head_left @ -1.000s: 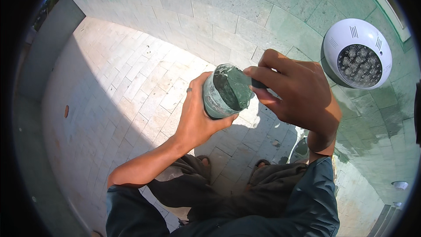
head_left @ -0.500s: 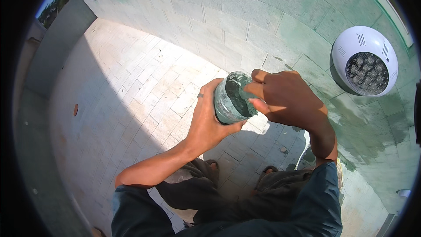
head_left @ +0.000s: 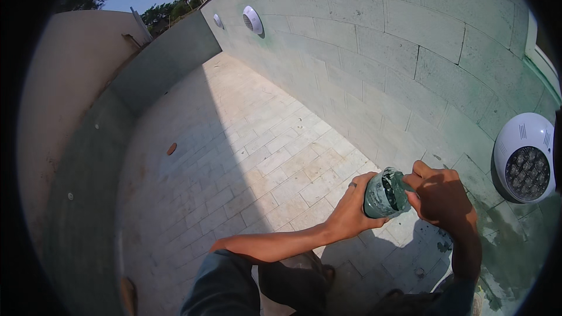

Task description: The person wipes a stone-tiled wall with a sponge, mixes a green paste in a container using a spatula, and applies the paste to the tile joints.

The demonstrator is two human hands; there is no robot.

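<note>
A clear plastic cup point(head_left: 378, 202), smeared with dark green paste, is tilted in my left hand point(head_left: 350, 215). The fingers and thumb of that hand wrap round its side, and one finger wears a ring. At the cup's open rim is my right hand point(head_left: 443, 198), its fingers bent and closed. Green paste point(head_left: 400, 191) shows at the rim beside its fingertips. Whether those fingers pinch a tool or only paste is hidden. Both hands are just in front of the pale green tiled wall point(head_left: 369, 70).
A white round light point(head_left: 525, 158) juts from the wall on the right, with wet green stains below. Smaller lights point(head_left: 253, 20) are farther along. A reddish-brown piece point(head_left: 171, 149) lies on the tiled floor point(head_left: 193, 199). A low wall point(head_left: 170, 61) bounds the far and left sides.
The view has swung up and to the left, so the hands and cup sit lower and farther right. The left hand still holds the cup, and the right stays at its rim.
</note>
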